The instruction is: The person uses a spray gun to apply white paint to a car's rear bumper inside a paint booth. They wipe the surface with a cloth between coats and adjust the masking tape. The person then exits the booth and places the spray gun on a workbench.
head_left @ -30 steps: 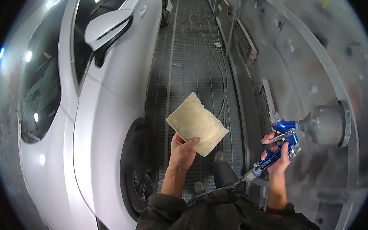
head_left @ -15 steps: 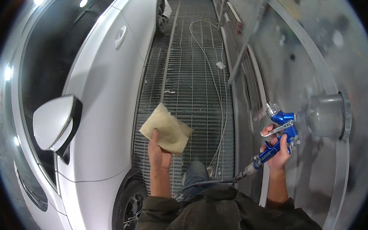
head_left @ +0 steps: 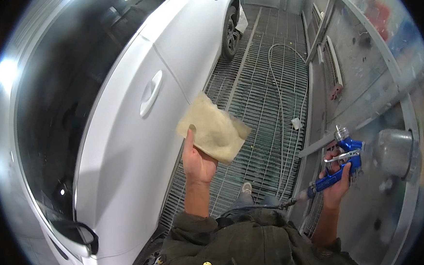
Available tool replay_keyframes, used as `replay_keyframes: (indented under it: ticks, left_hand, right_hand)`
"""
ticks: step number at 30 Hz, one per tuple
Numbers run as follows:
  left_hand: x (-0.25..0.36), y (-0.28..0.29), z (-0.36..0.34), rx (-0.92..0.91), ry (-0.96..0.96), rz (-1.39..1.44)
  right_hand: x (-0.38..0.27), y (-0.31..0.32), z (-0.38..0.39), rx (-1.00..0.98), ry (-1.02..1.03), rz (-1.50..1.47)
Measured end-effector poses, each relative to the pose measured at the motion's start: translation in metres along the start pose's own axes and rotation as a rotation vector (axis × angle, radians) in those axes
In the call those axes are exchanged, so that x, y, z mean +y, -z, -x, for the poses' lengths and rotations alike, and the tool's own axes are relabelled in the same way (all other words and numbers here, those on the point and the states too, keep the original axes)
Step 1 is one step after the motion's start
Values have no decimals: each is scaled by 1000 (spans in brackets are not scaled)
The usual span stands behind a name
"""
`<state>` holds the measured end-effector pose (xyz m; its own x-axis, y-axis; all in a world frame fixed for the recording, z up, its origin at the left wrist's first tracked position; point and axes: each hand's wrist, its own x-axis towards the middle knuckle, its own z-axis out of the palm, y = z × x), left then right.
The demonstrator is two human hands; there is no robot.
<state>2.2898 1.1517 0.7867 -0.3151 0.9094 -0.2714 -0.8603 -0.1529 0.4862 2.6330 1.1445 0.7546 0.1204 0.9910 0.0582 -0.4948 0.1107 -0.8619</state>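
Note:
My left hand (head_left: 198, 161) holds up a beige tack cloth (head_left: 213, 129) by its lower corner, close to the side of a white car (head_left: 139, 137) and just right of its front door handle (head_left: 150, 93). The cloth hangs in the air, apart from the car panel. My right hand (head_left: 335, 183) grips a blue spray gun (head_left: 342, 163) with a grey cup (head_left: 392, 150) on its side, held out to my right near the booth wall. An air hose (head_left: 255, 208) runs from the gun's base toward my body.
A metal grate floor (head_left: 264, 110) runs between the car and the booth wall (head_left: 363, 70) on the right. A pale hose (head_left: 280, 104) loops over the grate. The car's rear wheel (head_left: 228, 27) stands farther ahead. My shoe (head_left: 246, 187) shows below.
The view has moved along the car from the front wheel and side mirror to the door. My left hand kept the cloth raised; the right hand kept the spray gun at my side.

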Motion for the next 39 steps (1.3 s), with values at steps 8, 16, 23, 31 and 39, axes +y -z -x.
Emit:
replay_keyframes:
  ticks: [8, 16, 23, 31, 39]
  left_hand:
    - [-37, -55, -255, 143, -193, -393]
    - [-94, -128, -484, 246, -269, -247]
    - [-160, -227, -647, 59, -362, -225]
    - [-308, -342, -885, -195, -164, 15]
    - [-423, -497, -1103, -417, 118, 47]
  right_hand:
    - [58, -37, -265, -13, -34, -12]
    - [65, -44, -591, -72, -57, 134]
    - [95, -43, -828, -121, -8, 53]
    - [165, -30, -1075, -204, -249, 87]
    - [175, -69, -1309, -109, -271, -102]
